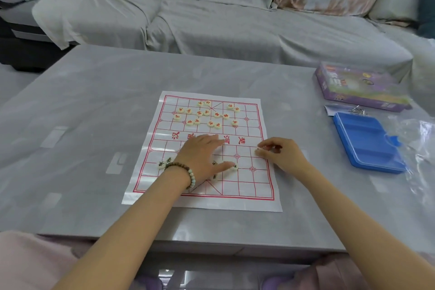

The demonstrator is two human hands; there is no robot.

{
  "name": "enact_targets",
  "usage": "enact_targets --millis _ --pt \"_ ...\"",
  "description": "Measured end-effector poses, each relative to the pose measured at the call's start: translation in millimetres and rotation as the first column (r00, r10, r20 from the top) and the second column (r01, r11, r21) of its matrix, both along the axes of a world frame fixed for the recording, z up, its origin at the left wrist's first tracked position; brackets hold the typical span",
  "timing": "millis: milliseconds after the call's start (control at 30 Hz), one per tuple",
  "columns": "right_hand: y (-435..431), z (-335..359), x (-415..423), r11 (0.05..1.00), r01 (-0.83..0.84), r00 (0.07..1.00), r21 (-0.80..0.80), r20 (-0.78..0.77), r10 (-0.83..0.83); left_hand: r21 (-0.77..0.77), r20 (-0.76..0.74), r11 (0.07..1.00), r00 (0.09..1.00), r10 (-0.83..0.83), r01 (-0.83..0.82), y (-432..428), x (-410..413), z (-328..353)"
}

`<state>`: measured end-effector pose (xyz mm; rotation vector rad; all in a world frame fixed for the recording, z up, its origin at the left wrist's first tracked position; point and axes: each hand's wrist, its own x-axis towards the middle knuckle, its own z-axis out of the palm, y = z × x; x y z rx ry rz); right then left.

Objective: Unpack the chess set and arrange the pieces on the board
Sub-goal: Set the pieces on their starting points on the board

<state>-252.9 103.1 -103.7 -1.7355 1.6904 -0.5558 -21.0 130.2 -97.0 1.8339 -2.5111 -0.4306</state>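
Two bare forearms reach up from the bottom edge, cut off above the elbows, over pink cloth blurred in the lower corners. On the left wrist sits a bracelet of round brown and pale green beads [186, 173]. The left hand [202, 155] lies spread and released over the near half of the thin white plastic board sheet printed with a red grid [247, 181], its thumb tip touching one small cream round disc [234, 166]; it hides several more discs beneath the palm. Two black-lettered cream discs [164, 162] sit just left of that wrist. The right hand [280, 150] hovers at the sheet's right edge with fingers curled and tips drawn together; I cannot tell whether they hold anything. A loose cluster of red-lettered cream discs [207, 113] is scattered on the far half, their characters too small to read. The sheet lies flat, creased along its folds, on a glossy grey table [82, 125]. To the right lie a blue moulded plastic case [367, 143], crinkled clear plastic wrap [419, 129] and a flat purple cardboard box [360, 87] with blurred print. Behind stands a sofa under rumpled pale grey cloth [211, 19].
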Motion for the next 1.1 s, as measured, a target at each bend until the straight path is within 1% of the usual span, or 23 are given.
enact_targets --millis 100,233,467,633,733,833,900,1000,1100 --pt "1.3 0.0 -3.4 0.999 -0.038 0.999 -0.014 -0.018 0.038 0.028 0.055 0.999 0.998 -0.026 0.024 0.5 -16.2 -7.9" --pt "4.3 -3.5 -4.8 0.998 -0.044 0.998 -0.047 -0.042 0.042 0.039 0.111 0.999 0.994 -0.008 0.004 2.0 -26.3 -13.5" --pt "12.8 -5.8 -24.3 0.998 -0.040 0.999 -0.045 -0.007 0.040 0.043 0.096 0.999 0.995 -0.009 0.005 0.9 -24.8 -17.3" --pt "15.8 -8.8 -23.6 0.997 -0.022 1.000 -0.071 0.005 0.022 0.024 0.087 1.000 0.996 -0.004 0.002 1.2 -24.2 -20.6" --pt "16.7 -7.4 -21.4 0.998 -0.020 1.000 -0.059 0.005 0.020 0.030 0.077 1.000 0.997 -0.010 0.007 0.0 -22.8 -21.5" --pt "20.0 -1.7 -17.5 0.998 -0.017 1.000 -0.058 -0.020 0.016 0.034 0.018 0.999 1.000 -0.021 0.021 1.5 -16.3 -15.3" --pt "24.8 5.0 -11.3 0.994 -0.021 0.997 -0.104 -0.070 0.014 0.005 -0.042 1.000 0.999 -0.021 0.022 5.6 -7.9 -9.6" --pt "33.5 12.9 7.3 0.983 -0.104 0.993 -0.150 -0.077 0.093 -0.039 -0.056 0.998 0.997 -0.046 0.044 14.8 6.2 -7.9" --pt "37.1 12.1 31.2 0.967 -0.221 0.971 -0.123 -0.120 0.206 -0.072 -0.079 0.997 0.996 -0.048 0.042 21.6 12.9 -11.7"
